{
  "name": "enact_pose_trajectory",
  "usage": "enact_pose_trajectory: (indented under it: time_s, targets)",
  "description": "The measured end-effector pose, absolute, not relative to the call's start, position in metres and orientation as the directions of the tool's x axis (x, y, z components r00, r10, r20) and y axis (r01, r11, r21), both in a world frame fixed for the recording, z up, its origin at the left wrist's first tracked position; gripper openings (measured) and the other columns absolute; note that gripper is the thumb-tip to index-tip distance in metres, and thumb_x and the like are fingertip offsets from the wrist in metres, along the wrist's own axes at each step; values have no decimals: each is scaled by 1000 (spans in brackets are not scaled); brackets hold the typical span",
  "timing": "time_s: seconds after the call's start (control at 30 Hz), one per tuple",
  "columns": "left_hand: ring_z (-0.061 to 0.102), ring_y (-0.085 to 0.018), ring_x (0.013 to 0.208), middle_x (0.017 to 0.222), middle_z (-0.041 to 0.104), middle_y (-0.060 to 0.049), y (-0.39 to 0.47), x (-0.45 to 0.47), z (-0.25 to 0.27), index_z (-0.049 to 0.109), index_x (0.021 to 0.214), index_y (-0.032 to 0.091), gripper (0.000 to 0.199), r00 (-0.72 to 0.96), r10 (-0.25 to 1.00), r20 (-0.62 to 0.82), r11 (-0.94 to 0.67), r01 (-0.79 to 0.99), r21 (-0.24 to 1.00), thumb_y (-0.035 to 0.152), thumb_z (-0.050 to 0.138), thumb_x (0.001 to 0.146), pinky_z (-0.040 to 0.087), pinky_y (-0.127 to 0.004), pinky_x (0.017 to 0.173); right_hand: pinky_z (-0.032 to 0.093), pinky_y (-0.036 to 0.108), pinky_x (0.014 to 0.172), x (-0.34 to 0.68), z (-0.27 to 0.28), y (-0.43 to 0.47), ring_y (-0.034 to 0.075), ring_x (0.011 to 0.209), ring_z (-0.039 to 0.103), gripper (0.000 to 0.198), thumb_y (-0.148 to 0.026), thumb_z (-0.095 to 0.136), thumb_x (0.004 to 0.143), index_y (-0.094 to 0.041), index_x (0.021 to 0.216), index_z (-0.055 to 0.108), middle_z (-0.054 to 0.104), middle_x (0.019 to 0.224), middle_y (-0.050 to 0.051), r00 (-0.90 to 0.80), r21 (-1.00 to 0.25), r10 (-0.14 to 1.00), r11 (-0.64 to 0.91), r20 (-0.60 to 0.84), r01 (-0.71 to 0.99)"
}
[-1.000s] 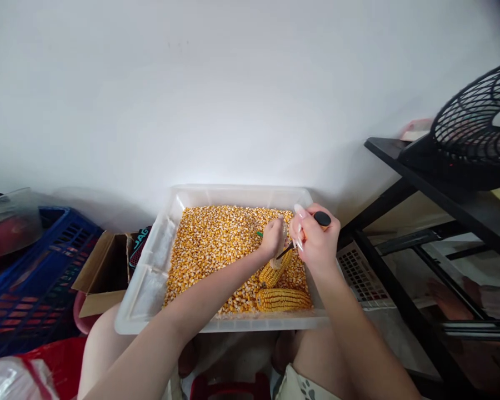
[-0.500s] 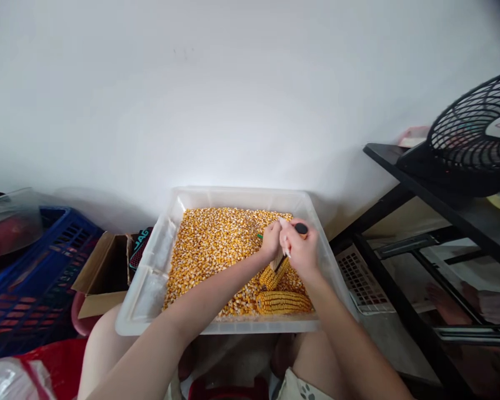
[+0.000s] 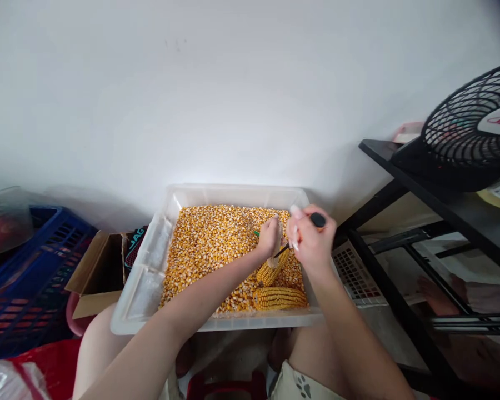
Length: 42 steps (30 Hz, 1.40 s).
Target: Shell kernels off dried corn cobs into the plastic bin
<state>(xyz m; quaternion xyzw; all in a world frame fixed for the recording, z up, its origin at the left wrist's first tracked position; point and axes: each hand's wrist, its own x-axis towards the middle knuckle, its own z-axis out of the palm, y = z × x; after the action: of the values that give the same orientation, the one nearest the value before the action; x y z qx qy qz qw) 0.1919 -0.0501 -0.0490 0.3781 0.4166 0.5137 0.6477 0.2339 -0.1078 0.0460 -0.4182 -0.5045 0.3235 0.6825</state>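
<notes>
My right hand (image 3: 311, 236) is closed around the black and orange handle of a screwdriver (image 3: 318, 220), its dark shaft slanting down to the left. My left hand (image 3: 270, 236) grips a pale corn cob (image 3: 278, 256), mostly hidden by the fingers, and the shaft's tip lies close to it. Below my hands, two yellow ears of corn (image 3: 280, 298) rest on loose kernels (image 3: 212, 239), one lying crosswise and the other tilted. All this is in a translucent plastic tub (image 3: 216, 324) over my knees. A small green thing (image 3: 256, 233) shows beside my left hand.
A white wall rises behind the tub. To the left are an open cardboard box (image 3: 95, 278) and a blue crate (image 3: 33, 278). On the right, a black fan (image 3: 475, 122) sits on a black rack (image 3: 383, 161), with a white basket (image 3: 356, 272) below. Another person's foot (image 3: 431, 294) shows beyond.
My right hand, with the screwdriver, has moved right, away from my left hand, so more of the shaft shows. My left hand keeps its hold on the cob. The view has shifted slightly.
</notes>
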Motion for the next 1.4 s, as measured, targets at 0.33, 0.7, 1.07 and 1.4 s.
enact_pose_trajectory:
  time_s: [0.33, 0.7, 1.07, 1.4]
  targets:
    - [42, -11, 55, 54, 45, 1, -50, 192, -50, 46, 58, 17, 32, 102, 986, -134, 161, -351, 922, 37, 49, 83, 37, -25, 54, 30, 23, 35, 233, 42, -102, 9, 34, 35, 36, -41, 65, 75, -22, 56, 41, 36, 39, -8, 325, -896, 849, 444, 416, -12]
    - [43, -13, 58, 57, 49, -3, -50, 189, -46, 48, 57, 17, 32, 63, 987, -151, 163, -315, 935, 35, 53, 83, 36, -26, 56, 26, 23, 32, 230, 46, -103, 8, 32, 32, 40, -41, 67, 74, -22, 54, 38, 35, 37, -8, 308, -918, 880, 394, 362, -49]
    - [40, -11, 52, 51, 43, 1, -48, 193, -52, 44, 57, 18, 34, 95, 981, -166, 190, -386, 902, 39, 49, 84, 36, -24, 52, 24, 21, 32, 235, 47, -103, 7, 30, 31, 38, -38, 67, 75, -21, 54, 39, 35, 35, -9, 291, -906, 893, 396, 343, -150]
    - [42, -13, 56, 54, 45, -1, -48, 190, -50, 48, 56, 18, 34, 58, 981, -183, 192, -328, 925, 35, 50, 86, 37, -27, 57, 26, 23, 32, 227, 42, -104, 8, 32, 32, 37, -41, 65, 74, -22, 55, 40, 34, 36, -8, 283, -915, 889, 395, 360, -76]
